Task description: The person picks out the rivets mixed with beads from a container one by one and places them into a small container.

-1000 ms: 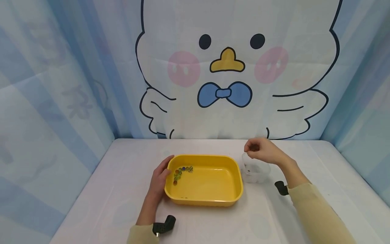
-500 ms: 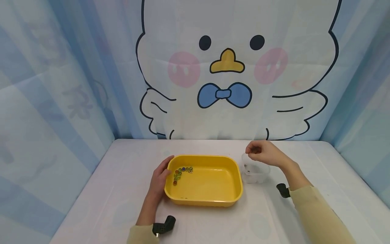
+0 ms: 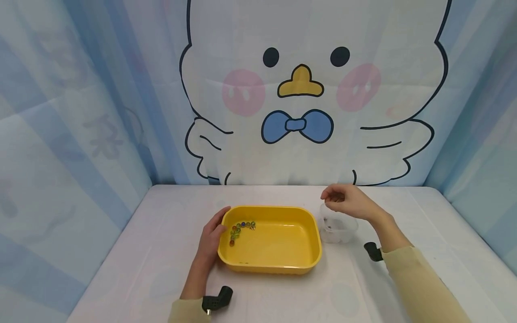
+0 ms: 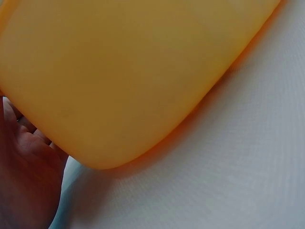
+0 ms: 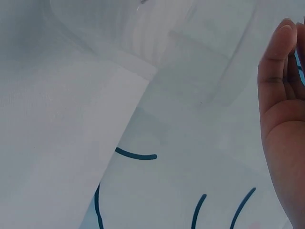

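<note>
My left hand grips the left side of a yellow plastic tray, thumb at the rim. In the left wrist view, part of that hand lies against the outside of the yellow wall. Several coloured glass marbles lie in the tray's back left corner. A clear plastic container stands just right of the tray, with a few tiny dark specks inside. Above its back edge hovers my right hand, fingers bent and thumb close to the fingertips. Whether anything sits between those fingertips is hidden.
Tray and container stand on a white cloth-covered table. Behind it hangs a curtain with a cartoon bird print, and more curtains close off both sides. Small black cameras are strapped to both wrists.
My right hand dipped slightly to the right, then shifted back up and left, staying above the container. My left hand, the tray and the marbles stay in place.
</note>
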A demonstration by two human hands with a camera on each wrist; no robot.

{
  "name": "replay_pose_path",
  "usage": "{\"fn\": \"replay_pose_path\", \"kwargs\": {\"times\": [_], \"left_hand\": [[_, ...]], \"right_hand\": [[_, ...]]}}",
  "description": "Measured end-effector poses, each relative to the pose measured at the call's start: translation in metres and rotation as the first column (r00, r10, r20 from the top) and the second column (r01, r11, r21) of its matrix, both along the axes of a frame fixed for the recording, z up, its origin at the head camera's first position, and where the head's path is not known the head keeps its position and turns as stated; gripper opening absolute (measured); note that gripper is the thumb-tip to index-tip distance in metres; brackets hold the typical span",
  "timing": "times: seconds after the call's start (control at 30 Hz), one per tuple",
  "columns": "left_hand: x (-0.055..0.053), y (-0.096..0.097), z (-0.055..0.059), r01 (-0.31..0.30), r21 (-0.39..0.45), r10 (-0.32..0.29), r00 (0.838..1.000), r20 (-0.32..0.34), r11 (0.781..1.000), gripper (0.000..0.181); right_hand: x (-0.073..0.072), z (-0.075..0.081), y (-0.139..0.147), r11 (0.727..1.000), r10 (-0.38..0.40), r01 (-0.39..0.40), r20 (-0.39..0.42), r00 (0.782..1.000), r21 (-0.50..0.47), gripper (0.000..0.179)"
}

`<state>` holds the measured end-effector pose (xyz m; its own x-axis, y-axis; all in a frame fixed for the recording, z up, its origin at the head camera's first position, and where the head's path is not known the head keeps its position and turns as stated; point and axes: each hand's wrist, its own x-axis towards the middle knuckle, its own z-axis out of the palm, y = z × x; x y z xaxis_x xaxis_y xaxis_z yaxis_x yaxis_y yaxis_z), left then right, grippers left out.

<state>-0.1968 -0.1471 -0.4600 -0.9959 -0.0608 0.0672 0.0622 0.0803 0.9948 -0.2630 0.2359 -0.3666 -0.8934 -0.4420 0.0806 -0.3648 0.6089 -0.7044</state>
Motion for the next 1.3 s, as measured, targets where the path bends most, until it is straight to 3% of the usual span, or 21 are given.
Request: {"fn": "replay_pose_path", "kwargs": {"times": [0.63, 1.0, 1.3], "left_hand": [[0.000, 0.000, 0.000, -0.005, -0.001, 0.005, 1.000, 0.005, 1.000, 0.056], [0.001, 0.000, 0.001, 0.001, 0.008, -0.001, 1.000, 0.001, 1.000, 0.056], [0.000, 0.001, 0.000, -0.017, -0.007, 0.017, 1.000, 0.012, 1.000, 0.057]], "right_hand": [[-0.002, 0.019, -0.023, 0.997, 0.061, -0.062, -0.014, 0.998, -0.046, 0.017], [-0.008, 0.019, -0.036, 0.993, 0.102, -0.105, -0.068, 0.992, -0.053, 0.016], [-0.012, 0.021, -0.053, 0.991, 0.115, -0.118, -0.060, 0.992, -0.064, 0.017]]}}
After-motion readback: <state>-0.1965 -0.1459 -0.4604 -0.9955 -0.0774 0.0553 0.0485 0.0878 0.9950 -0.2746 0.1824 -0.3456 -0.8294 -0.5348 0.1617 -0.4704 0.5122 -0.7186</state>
